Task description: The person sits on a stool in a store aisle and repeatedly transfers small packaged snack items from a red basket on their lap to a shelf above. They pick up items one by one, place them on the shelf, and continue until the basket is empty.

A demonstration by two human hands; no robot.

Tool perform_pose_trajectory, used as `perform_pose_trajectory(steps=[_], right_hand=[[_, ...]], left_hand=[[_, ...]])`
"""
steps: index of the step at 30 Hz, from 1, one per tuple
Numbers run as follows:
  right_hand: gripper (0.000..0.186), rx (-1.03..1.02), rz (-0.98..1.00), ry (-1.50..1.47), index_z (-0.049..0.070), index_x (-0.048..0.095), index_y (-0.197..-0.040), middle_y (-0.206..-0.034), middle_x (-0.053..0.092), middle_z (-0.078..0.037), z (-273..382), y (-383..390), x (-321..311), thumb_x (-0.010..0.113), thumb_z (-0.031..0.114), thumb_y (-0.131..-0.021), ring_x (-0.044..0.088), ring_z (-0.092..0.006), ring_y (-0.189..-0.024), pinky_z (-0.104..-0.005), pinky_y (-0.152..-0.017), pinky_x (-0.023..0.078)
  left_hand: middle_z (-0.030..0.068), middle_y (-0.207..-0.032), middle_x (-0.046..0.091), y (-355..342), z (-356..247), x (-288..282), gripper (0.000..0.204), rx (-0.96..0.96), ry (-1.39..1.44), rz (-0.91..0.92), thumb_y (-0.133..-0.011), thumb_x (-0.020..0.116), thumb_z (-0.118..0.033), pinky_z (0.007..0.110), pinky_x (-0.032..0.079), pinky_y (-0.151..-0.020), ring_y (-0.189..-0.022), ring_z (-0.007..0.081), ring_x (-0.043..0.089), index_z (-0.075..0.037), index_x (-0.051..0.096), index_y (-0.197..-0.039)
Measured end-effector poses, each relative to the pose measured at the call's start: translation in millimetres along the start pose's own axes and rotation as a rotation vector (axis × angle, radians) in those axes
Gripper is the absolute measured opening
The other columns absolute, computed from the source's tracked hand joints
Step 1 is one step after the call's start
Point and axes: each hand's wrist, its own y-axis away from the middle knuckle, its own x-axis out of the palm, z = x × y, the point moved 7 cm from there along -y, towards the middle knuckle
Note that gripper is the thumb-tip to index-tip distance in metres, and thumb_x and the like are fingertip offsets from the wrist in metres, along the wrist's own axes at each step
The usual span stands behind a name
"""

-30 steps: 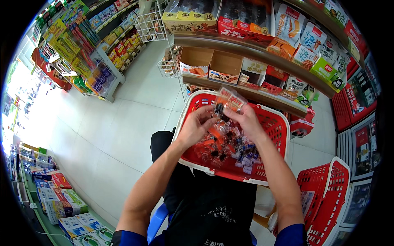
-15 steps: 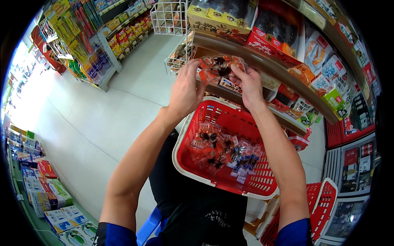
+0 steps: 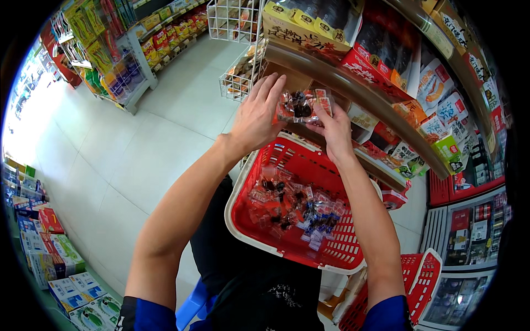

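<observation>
Above the far end of a red shopping basket (image 3: 295,151) with a white rim, several small clear-and-red snack packets (image 3: 301,106) with dark pieces inside are bunched together. My right hand (image 3: 335,132) pinches their right side, thumb on top. Against their left side rests my left hand (image 3: 255,117), its fingers stretched out together and pointing away; its thumb is mostly hidden. Down in the basket lies a loose heap of similar red packets (image 3: 276,196), with blue-and-clear packets (image 3: 323,218) at its right. The basket sits in front of my knees.
A stepped shelf (image 3: 353,77) with snack boxes and bags curves along the right. White wire baskets (image 3: 237,77) hang at its left end. Another red basket (image 3: 406,276) stands at the lower right, near a blue stool (image 3: 194,300). Boxed goods (image 3: 55,243) line the left.
My left hand's fingers have straightened from their grip on the packets' left end. The packets have lowered slightly, still in my right hand. The whole view has shifted a little.
</observation>
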Motion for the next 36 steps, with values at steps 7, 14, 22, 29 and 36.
perform_pose_trajectory(steps=[7,14,22,29,36], right_hand=[[0.034,-0.230,0.035,0.407,-0.002,0.062,-0.124,-0.112,0.069,-0.006,-13.0,-23.8,-23.0,0.064,0.020,-0.098,0.059,-0.0101,-0.098,-0.0267,-0.092,0.044],[0.032,-0.315,0.011,0.502,-0.001,0.064,-0.122,-0.109,0.071,-0.010,9.4,10.4,-44.0,0.065,0.020,-0.097,0.065,-0.0128,-0.094,-0.0259,-0.086,0.048],[0.023,-0.119,-0.067,-0.083,0.003,0.066,-0.115,-0.096,0.069,-0.001,20.5,26.8,-47.5,0.067,0.016,-0.096,0.061,-0.0075,-0.080,-0.0249,-0.070,0.049],[0.023,0.062,-0.001,-0.407,0.009,0.063,-0.114,-0.096,0.067,-0.003,-1.1,-43.0,1.4,0.070,0.015,-0.093,0.062,-0.0115,-0.069,-0.0269,-0.060,0.055],[0.022,-1.129,-0.344,1.064,0.008,0.065,-0.113,-0.098,0.068,-0.014,29.2,-80.1,24.6,0.060,0.021,-0.096,0.065,-0.0330,-0.084,-0.0438,-0.077,0.053]], left_hand=[[0.0211,-0.142,0.048,-6.9,10.8,30.7,0.083,0.031,-0.207,0.236,-0.081,0.075,-0.028,0.045,0.038,-0.112,-0.137,0.0387,0.040,-0.002,0.035,-0.148],[0.0138,-0.104,0.063,-15.2,-1.0,25.0,0.030,0.003,-0.159,0.291,-0.090,0.064,-0.022,0.044,0.050,-0.090,-0.105,0.0326,0.059,-0.005,0.066,-0.115],[0.0087,-0.109,0.066,-16.7,-1.8,29.8,0.035,0.019,-0.261,0.323,-0.086,0.063,-0.018,0.046,0.045,-0.097,-0.107,0.0281,0.060,-0.010,0.065,-0.120],[0.0124,-0.119,0.066,3.2,6.8,28.4,0.038,0.292,-0.327,0.026,-0.087,0.059,-0.016,0.043,0.031,-0.117,-0.118,0.0292,0.058,0.002,0.060,-0.120],[0.0173,-0.117,0.065,3.8,8.1,37.1,0.037,0.258,-0.348,0.270,-0.088,0.056,-0.014,0.043,0.035,-0.115,-0.121,0.0319,0.057,0.002,0.057,-0.121]])
